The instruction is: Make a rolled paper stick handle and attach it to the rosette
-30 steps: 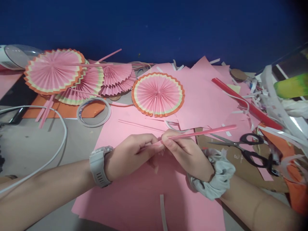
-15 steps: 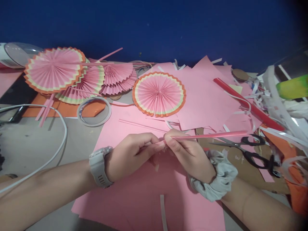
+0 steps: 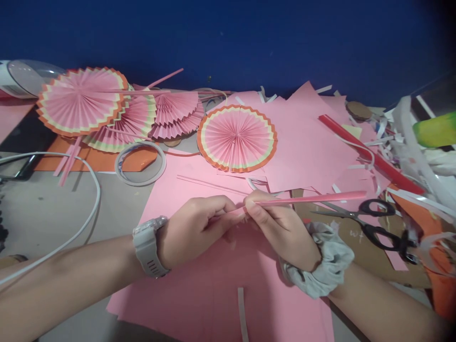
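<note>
My left hand (image 3: 194, 228) and my right hand (image 3: 276, 223) meet at the fingertips over a large pink sheet (image 3: 213, 285). Both pinch one end of a thin rolled pink paper stick (image 3: 313, 198), which juts out to the right above the table. A white watch (image 3: 149, 240) is on my left wrist and a grey scrunchie (image 3: 320, 266) on my right. A pink pleated paper rosette (image 3: 237, 137) with an orange and cream rim lies just beyond my hands.
More pleated rosettes (image 3: 81, 99) are heaped at the back left. A tape ring (image 3: 140, 164) and a white cable (image 3: 85, 213) lie at left. Black scissors (image 3: 370, 218) rest on cardboard at right, near a red strip (image 3: 370, 154) and white paper scraps (image 3: 409, 147).
The free end of the pink stick has swung slightly farther right and a little up. Both hands stay pinched at its near end, almost unmoved.
</note>
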Tool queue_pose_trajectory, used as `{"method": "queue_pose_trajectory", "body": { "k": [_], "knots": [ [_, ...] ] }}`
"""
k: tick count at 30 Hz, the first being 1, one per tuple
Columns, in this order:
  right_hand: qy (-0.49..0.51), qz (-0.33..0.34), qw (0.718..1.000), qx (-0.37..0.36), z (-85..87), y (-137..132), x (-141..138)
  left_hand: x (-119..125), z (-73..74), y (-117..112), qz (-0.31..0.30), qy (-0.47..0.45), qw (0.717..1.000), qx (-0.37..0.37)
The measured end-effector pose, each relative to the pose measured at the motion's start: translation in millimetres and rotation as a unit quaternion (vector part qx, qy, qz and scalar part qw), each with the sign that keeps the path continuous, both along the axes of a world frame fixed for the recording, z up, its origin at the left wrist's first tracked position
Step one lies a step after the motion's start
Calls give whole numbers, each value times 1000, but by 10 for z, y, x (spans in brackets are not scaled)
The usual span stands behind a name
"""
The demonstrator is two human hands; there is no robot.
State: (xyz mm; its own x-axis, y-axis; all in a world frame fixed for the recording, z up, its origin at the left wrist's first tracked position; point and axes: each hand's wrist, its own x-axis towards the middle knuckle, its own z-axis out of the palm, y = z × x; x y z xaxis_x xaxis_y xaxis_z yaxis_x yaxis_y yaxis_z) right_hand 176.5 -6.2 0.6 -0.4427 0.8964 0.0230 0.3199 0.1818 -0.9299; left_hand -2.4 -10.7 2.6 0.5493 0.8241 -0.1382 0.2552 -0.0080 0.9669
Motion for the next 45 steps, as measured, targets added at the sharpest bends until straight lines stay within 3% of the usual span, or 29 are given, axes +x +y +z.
{"method": "queue_pose_trajectory", "body": {
  "k": [9,13,19,25,30,45],
  "knots": [
    [-4,8,1000,8,-7,-15,0,-16,14,10,-31,28,999,8],
    [-5,1,1000,12,-9,-16,-13,-3,10,17,-37,-4,999,-19],
    [-28,42,998,-26,-11,-7,-5,3,-18,25,-46,-9,998,-36],
    [12,-46,999,-19,-17,-4,52,15,-16,10,-19,-12,998,-56],
    [20,34,998,-45,-29,13,37,7,-14,10,-19,-21,998,-54],
    [12,10,1000,-21,-14,-3,2,-2,-14,11,-27,-20,999,-26]
  ]
}}
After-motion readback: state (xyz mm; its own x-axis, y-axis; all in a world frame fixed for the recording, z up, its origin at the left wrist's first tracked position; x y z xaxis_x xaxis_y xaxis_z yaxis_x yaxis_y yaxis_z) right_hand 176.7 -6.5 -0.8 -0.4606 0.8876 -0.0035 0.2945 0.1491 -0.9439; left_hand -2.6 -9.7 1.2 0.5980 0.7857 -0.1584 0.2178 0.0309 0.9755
